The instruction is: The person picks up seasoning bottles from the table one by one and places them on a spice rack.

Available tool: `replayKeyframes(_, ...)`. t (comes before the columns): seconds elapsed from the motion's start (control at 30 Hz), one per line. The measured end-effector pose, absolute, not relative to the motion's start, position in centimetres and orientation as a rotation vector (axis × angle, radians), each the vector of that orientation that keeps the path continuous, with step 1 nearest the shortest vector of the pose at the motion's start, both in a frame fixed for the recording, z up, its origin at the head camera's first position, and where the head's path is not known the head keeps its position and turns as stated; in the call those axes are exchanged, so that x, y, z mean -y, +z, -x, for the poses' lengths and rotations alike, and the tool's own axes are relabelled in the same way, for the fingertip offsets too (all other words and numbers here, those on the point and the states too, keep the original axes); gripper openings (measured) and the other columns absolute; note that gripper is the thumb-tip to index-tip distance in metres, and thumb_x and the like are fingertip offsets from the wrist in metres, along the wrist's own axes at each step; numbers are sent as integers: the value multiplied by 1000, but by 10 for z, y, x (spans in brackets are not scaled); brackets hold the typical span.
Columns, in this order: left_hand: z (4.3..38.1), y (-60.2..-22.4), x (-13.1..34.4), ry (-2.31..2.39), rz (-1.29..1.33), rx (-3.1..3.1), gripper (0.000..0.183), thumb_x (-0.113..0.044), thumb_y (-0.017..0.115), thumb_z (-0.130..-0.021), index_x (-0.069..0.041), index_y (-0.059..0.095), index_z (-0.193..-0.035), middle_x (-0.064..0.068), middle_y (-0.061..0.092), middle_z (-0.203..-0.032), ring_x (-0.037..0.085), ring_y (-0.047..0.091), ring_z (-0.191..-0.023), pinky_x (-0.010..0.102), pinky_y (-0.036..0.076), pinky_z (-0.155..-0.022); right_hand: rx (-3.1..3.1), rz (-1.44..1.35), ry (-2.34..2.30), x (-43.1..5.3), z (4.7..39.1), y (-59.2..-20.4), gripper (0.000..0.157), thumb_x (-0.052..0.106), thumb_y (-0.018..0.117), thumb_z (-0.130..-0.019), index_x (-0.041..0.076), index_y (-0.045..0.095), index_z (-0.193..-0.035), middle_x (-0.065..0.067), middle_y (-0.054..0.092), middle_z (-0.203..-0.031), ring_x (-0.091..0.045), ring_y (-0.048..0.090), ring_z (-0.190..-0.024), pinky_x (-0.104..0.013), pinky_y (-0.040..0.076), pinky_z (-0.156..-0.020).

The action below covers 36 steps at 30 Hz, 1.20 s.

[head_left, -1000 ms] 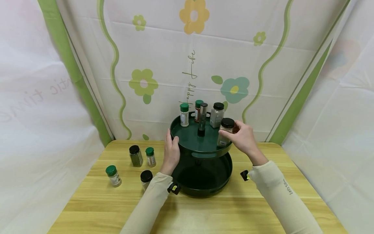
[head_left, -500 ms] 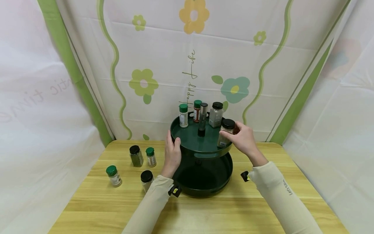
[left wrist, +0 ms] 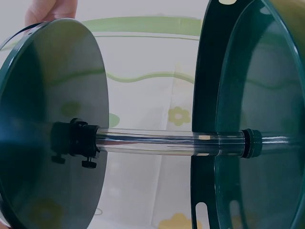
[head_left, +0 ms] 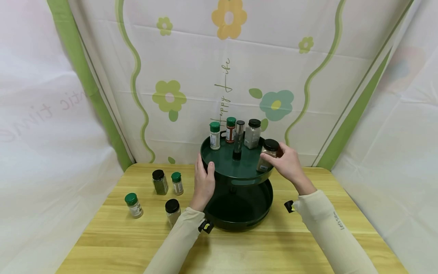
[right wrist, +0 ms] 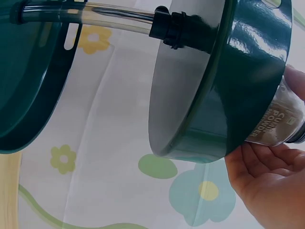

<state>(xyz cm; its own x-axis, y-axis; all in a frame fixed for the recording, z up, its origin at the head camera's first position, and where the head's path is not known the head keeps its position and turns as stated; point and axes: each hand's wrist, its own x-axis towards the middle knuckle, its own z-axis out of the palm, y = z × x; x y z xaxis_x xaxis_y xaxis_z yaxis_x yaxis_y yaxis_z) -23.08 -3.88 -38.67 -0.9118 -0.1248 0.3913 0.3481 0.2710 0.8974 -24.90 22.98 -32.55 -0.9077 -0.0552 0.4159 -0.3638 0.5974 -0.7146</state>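
My right hand [head_left: 289,164] holds a spice jar [head_left: 267,159] with a black lid and brown powder, thumb in front and fingers behind. The jar stands at the right side of a dark green two-tier turntable's upper tray [head_left: 226,163]. In the right wrist view, "POWDER" reads on the jar's label [right wrist: 279,121], beside the tray's wall. My left hand [head_left: 204,186] rests against the upper tray's left wall, its fingers fairly straight along the outside. Two green-capped shakers [head_left: 215,137] and a black-lidded jar [head_left: 252,135] stand towards the back of that tray.
A clear post [left wrist: 167,142] joins the upper tray to the lower tray [head_left: 236,224]. On the wooden table [head_left: 239,251], left of the turntable, stand green-capped shakers [head_left: 134,207] and black-lidded jars [head_left: 160,183]. A flowered curtain [head_left: 191,57] hangs close behind.
The upper tray has turned slightly: jars at its back shift left, while the held jar shifts a little right with my right hand. My left hand has also moved slightly right along the wall.
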Motion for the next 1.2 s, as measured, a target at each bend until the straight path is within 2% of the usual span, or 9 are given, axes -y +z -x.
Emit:
replayKeyframes(0.33, 228, -389, 37, -1662, 214, 2157, 68, -44, 34, -101, -11, 5, -153, 10, 7, -157, 25, 11, -141, 49, 17, -111, 2509, -333, 1227, -233, 251, -324, 46, 48, 70, -82, 6, 55, -96, -10, 47, -76, -26, 42, -66, -34, 36, -56)
replayKeyframes(0.6, 225, -389, 35, -1683, 192, 2144, 75, -50, 38, -98, -9, 6, -153, 8, 6, -157, 25, 10, -142, 49, 18, -111, 2493, -321, 1232, -233, 253, -323, 47, 48, 69, -83, 6, 56, -100, -10, 46, -76, -25, 40, -65, -34, 35, -55)
replayKeyframes(0.77, 223, -389, 33, -1700, 179, 2124, 75, -48, 40, -98, -8, 7, -153, 8, 6, -157, 24, 10, -142, 49, 18, -111, 2491, -312, 1225, -233, 253, -323, 47, 48, 69, -83, 6, 55, -99, -11, 47, -78, -26, 41, -68, -36, 36, -57)
replayKeyframes(0.83, 223, -389, 32, -1703, 175, 2118, 74, -47, 41, -99, -8, 8, -153, 9, 6, -157, 24, 10, -142, 49, 18, -111, 2491, -311, 1237, -234, 253, -323, 48, 48, 69, -83, 5, 55, -102, -11, 51, -84, -26, 45, -74, -38, 40, -63)
replayKeyframes(0.9, 223, -388, 32, -1709, 178, 2112, 73, -45, 40, -99, -8, 8, -152, 10, 7, -156, 24, 11, -141, 49, 18, -111, 2488, -316, 1263, -234, 253, -324, 51, 47, 69, -83, 5, 56, -109, -13, 54, -95, -28, 51, -85, -41, 45, -74)
replayKeyframes(1.0, 223, -388, 33, -1721, 193, 2103, 69, -42, 38, -101, -8, 9, -152, 11, 9, -156, 25, 12, -141, 48, 19, -111, 2478, -327, 1329, -237, 250, -324, 59, 43, 69, -84, 3, 52, -123, -17, 54, -115, -34, 52, -106, -48, 44, -90)
replayKeyframes(1.07, 223, -387, 36, -1727, 206, 2096, 66, -39, 37, -102, -7, 9, -152, 12, 10, -156, 26, 13, -141, 48, 19, -111, 2471, -337, 1376, -239, 248, -324, 66, 41, 70, -85, 2, 47, -132, -19, 50, -125, -37, 49, -115, -51, 43, -93)
replayKeyframes(1.2, 223, -386, 46, -1724, 221, 2094, 62, -37, 34, -103, -6, 12, -151, 14, 15, -154, 28, 17, -140, 48, 21, -110, 2467, -358, 1413, -245, 243, -324, 74, 39, 69, -86, 1, 37, -141, -21, 44, -133, -40, 46, -119, -52, 42, -94)
